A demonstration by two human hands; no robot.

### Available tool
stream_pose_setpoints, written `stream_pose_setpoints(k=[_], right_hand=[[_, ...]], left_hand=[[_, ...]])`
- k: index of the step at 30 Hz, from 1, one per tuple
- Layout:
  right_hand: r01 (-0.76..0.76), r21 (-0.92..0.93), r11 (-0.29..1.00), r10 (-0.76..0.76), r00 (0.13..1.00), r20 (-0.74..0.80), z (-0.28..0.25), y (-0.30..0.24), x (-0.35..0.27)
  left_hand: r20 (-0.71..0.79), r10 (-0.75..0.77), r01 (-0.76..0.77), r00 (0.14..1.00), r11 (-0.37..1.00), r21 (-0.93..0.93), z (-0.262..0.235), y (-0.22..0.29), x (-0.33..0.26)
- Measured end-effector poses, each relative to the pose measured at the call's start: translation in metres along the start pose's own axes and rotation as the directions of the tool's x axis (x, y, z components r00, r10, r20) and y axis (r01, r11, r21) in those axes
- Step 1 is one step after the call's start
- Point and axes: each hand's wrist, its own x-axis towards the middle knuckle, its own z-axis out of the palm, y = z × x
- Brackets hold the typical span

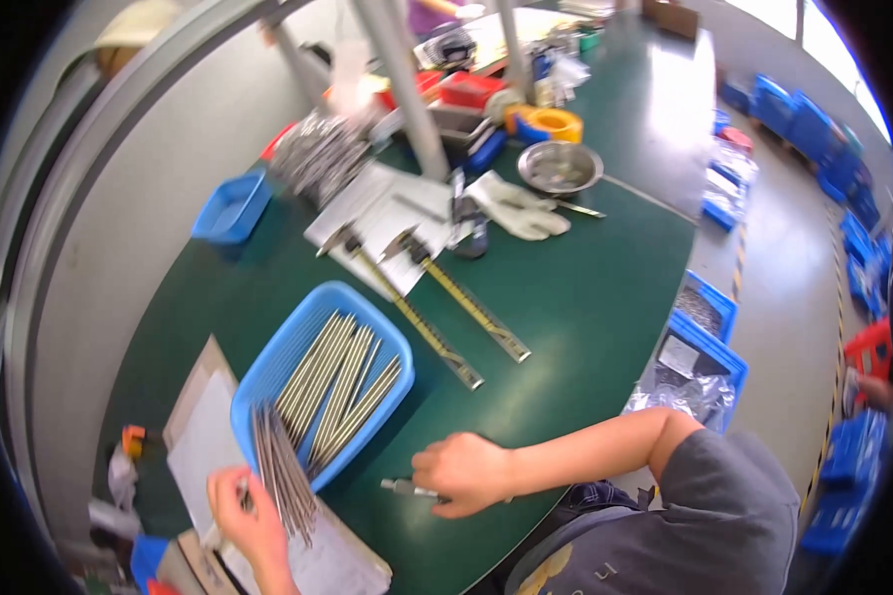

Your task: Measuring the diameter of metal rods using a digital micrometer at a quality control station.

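Observation:
My right hand [466,474] is closed over a slim silver metal tool on the green table, and the tool's end [405,486] sticks out to the left. My left hand [250,516] is at the lower left, fingers curled in a pinch; what they hold, if anything, is too small to make out. Beside it, a bundle of thin grey metal rods [282,471] leans over the near-left rim of a blue plastic basket [399,362]. Inside the basket lie several longer, shinier metal rods [313,372].
Two calipers [476,315] lie beyond the basket, near papers [362,203]. Farther back are a white glove [516,208], a steel bowl [560,167] and yellow tape [554,123]. A small blue tray [232,206] sits far left. Blue crates [706,342] stand right of the table.

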Motion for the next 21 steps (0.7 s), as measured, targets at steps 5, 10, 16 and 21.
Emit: stream_pose_setpoints(k=[5,10,16,21], right_hand=[[0.011,-0.040,0.999,-0.015,0.995,-0.104,-0.015,0.006,-0.015],[-0.364,-0.344,0.865,0.188,0.873,-0.450,-0.093,0.072,-0.029],[-0.786,-0.413,0.460,0.390,0.597,-0.702,-0.170,0.198,-0.032],[-0.829,-0.532,0.169,0.581,0.520,-0.626,-0.164,0.227,-0.011]], left_hand=[[-0.150,0.410,-0.399,0.900,0.912,0.095,-0.006,0.055,-0.037],[-0.107,0.489,-0.474,0.866,0.870,0.136,-0.024,0.033,-0.078],[-0.168,0.173,-0.155,0.971,0.982,0.111,-0.028,-0.001,-0.123],[-0.183,0.092,-0.082,0.979,0.995,0.064,-0.024,-0.002,-0.137]])
